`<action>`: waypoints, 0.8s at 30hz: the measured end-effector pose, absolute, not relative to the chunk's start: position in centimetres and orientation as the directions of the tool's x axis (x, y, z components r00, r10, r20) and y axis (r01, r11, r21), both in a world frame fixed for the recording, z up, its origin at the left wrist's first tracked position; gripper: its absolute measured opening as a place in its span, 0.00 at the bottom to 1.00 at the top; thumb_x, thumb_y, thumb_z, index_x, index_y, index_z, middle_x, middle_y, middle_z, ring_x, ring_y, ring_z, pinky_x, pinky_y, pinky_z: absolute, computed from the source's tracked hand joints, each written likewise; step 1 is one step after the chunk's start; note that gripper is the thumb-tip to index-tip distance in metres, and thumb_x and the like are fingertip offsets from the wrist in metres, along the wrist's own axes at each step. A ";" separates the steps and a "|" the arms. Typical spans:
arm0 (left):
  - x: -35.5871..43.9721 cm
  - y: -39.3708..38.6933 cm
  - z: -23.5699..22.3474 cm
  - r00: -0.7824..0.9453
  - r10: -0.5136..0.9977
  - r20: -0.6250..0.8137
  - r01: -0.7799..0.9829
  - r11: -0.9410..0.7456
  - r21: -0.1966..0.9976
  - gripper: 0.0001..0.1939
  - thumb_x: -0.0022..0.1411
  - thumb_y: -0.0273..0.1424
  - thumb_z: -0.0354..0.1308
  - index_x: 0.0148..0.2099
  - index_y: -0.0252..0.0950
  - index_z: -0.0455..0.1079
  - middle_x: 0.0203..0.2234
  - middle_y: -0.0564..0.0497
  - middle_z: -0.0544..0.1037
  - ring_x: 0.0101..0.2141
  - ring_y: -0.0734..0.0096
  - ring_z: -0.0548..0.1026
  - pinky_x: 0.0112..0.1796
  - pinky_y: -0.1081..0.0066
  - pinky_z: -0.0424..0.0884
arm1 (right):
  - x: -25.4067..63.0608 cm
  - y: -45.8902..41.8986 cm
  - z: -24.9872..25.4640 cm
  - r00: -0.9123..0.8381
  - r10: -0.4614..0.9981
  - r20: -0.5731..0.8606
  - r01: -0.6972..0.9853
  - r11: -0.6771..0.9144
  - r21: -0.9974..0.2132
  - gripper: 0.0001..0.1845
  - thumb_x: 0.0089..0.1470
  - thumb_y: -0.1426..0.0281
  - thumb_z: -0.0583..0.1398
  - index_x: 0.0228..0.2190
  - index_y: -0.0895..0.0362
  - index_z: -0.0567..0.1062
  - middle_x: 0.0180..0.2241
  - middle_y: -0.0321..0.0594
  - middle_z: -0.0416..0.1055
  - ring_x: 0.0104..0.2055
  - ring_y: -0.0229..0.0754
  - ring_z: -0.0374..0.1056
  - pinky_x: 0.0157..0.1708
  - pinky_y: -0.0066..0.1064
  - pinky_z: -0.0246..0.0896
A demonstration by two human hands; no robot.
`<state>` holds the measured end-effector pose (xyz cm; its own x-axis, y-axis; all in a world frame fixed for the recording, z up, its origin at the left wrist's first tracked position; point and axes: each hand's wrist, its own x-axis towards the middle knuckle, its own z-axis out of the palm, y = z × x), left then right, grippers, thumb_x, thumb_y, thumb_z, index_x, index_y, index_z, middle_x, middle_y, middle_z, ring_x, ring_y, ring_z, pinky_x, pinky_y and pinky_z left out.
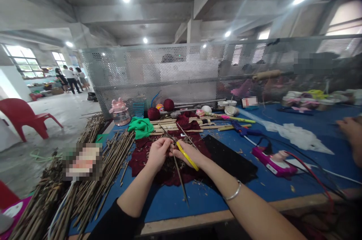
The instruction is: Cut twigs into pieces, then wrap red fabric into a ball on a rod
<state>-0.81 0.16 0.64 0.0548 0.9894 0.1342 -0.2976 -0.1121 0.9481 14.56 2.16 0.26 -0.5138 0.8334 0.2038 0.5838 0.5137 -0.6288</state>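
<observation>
My left hand (160, 153) is closed, with its fingers pinched round a thin brown stick (179, 177). The stick slants down toward the table's near edge. Close beside it, my right hand (192, 153) is closed round a slim yellow-handled tool (187, 156); its working end is hidden by my fingers. The two hands meet at the fingertips over a dark red cloth (138, 160) strewn with bark-like scraps. Another thin stick (187, 134) lies just beyond my right hand. On the left, many similar sticks (113, 160) lie in a large bundle.
A green cloth (141, 127), balls of dark red yarn (154, 113) and a jar (120, 113) stand behind. To the right are a black cloth (229, 159), a blue glue gun (240, 130), a purple power strip (274, 162) with cables, and another person's hand (350, 132).
</observation>
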 end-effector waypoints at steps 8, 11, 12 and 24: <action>-0.9 0.0 0.8 0.030 0.998 0.059 -0.222 -0.051 0.974 0.20 0.45 0.44 0.62 0.31 0.31 0.69 0.17 0.56 0.69 0.17 0.82 0.66 0.18 0.80 0.66 | 13.8 2.1 0.2 -0.399 0.883 0.249 0.647 0.463 -0.605 0.24 0.50 0.48 0.52 0.27 0.57 0.63 0.25 0.36 0.64 0.25 0.36 0.57 0.25 0.26 0.48; -0.8 0.0 1.0 0.027 0.998 0.049 -0.144 -0.045 0.988 0.18 0.45 0.42 0.63 0.28 0.30 0.68 0.15 0.56 0.68 0.16 0.82 0.66 0.16 0.81 0.65 | 13.8 2.1 0.2 -0.360 0.904 0.232 0.685 0.424 -0.593 0.23 0.50 0.48 0.53 0.27 0.57 0.63 0.25 0.38 0.65 0.26 0.37 0.58 0.26 0.27 0.49; -0.8 -0.1 1.0 0.037 0.998 0.053 -0.134 -0.048 0.990 0.18 0.45 0.42 0.63 0.28 0.30 0.68 0.15 0.56 0.68 0.16 0.81 0.66 0.16 0.81 0.65 | 13.8 2.1 0.3 -0.351 0.910 0.221 0.696 0.412 -0.589 0.23 0.49 0.48 0.53 0.28 0.57 0.63 0.26 0.39 0.66 0.26 0.37 0.59 0.26 0.27 0.49; -0.7 0.0 0.9 0.067 0.991 0.116 -0.150 -0.105 0.983 0.18 0.45 0.42 0.62 0.28 0.29 0.69 0.15 0.56 0.68 0.17 0.81 0.66 0.17 0.80 0.65 | 13.6 2.0 -0.1 -0.356 0.895 0.268 0.600 0.439 -0.669 0.25 0.49 0.47 0.53 0.27 0.58 0.65 0.26 0.39 0.68 0.26 0.38 0.62 0.26 0.26 0.52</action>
<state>-0.67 -0.03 0.94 0.0666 0.9910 0.1158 -0.1498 -0.1048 0.9831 13.64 1.96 -0.13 -0.3556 0.8954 0.2680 0.6001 0.4385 -0.6690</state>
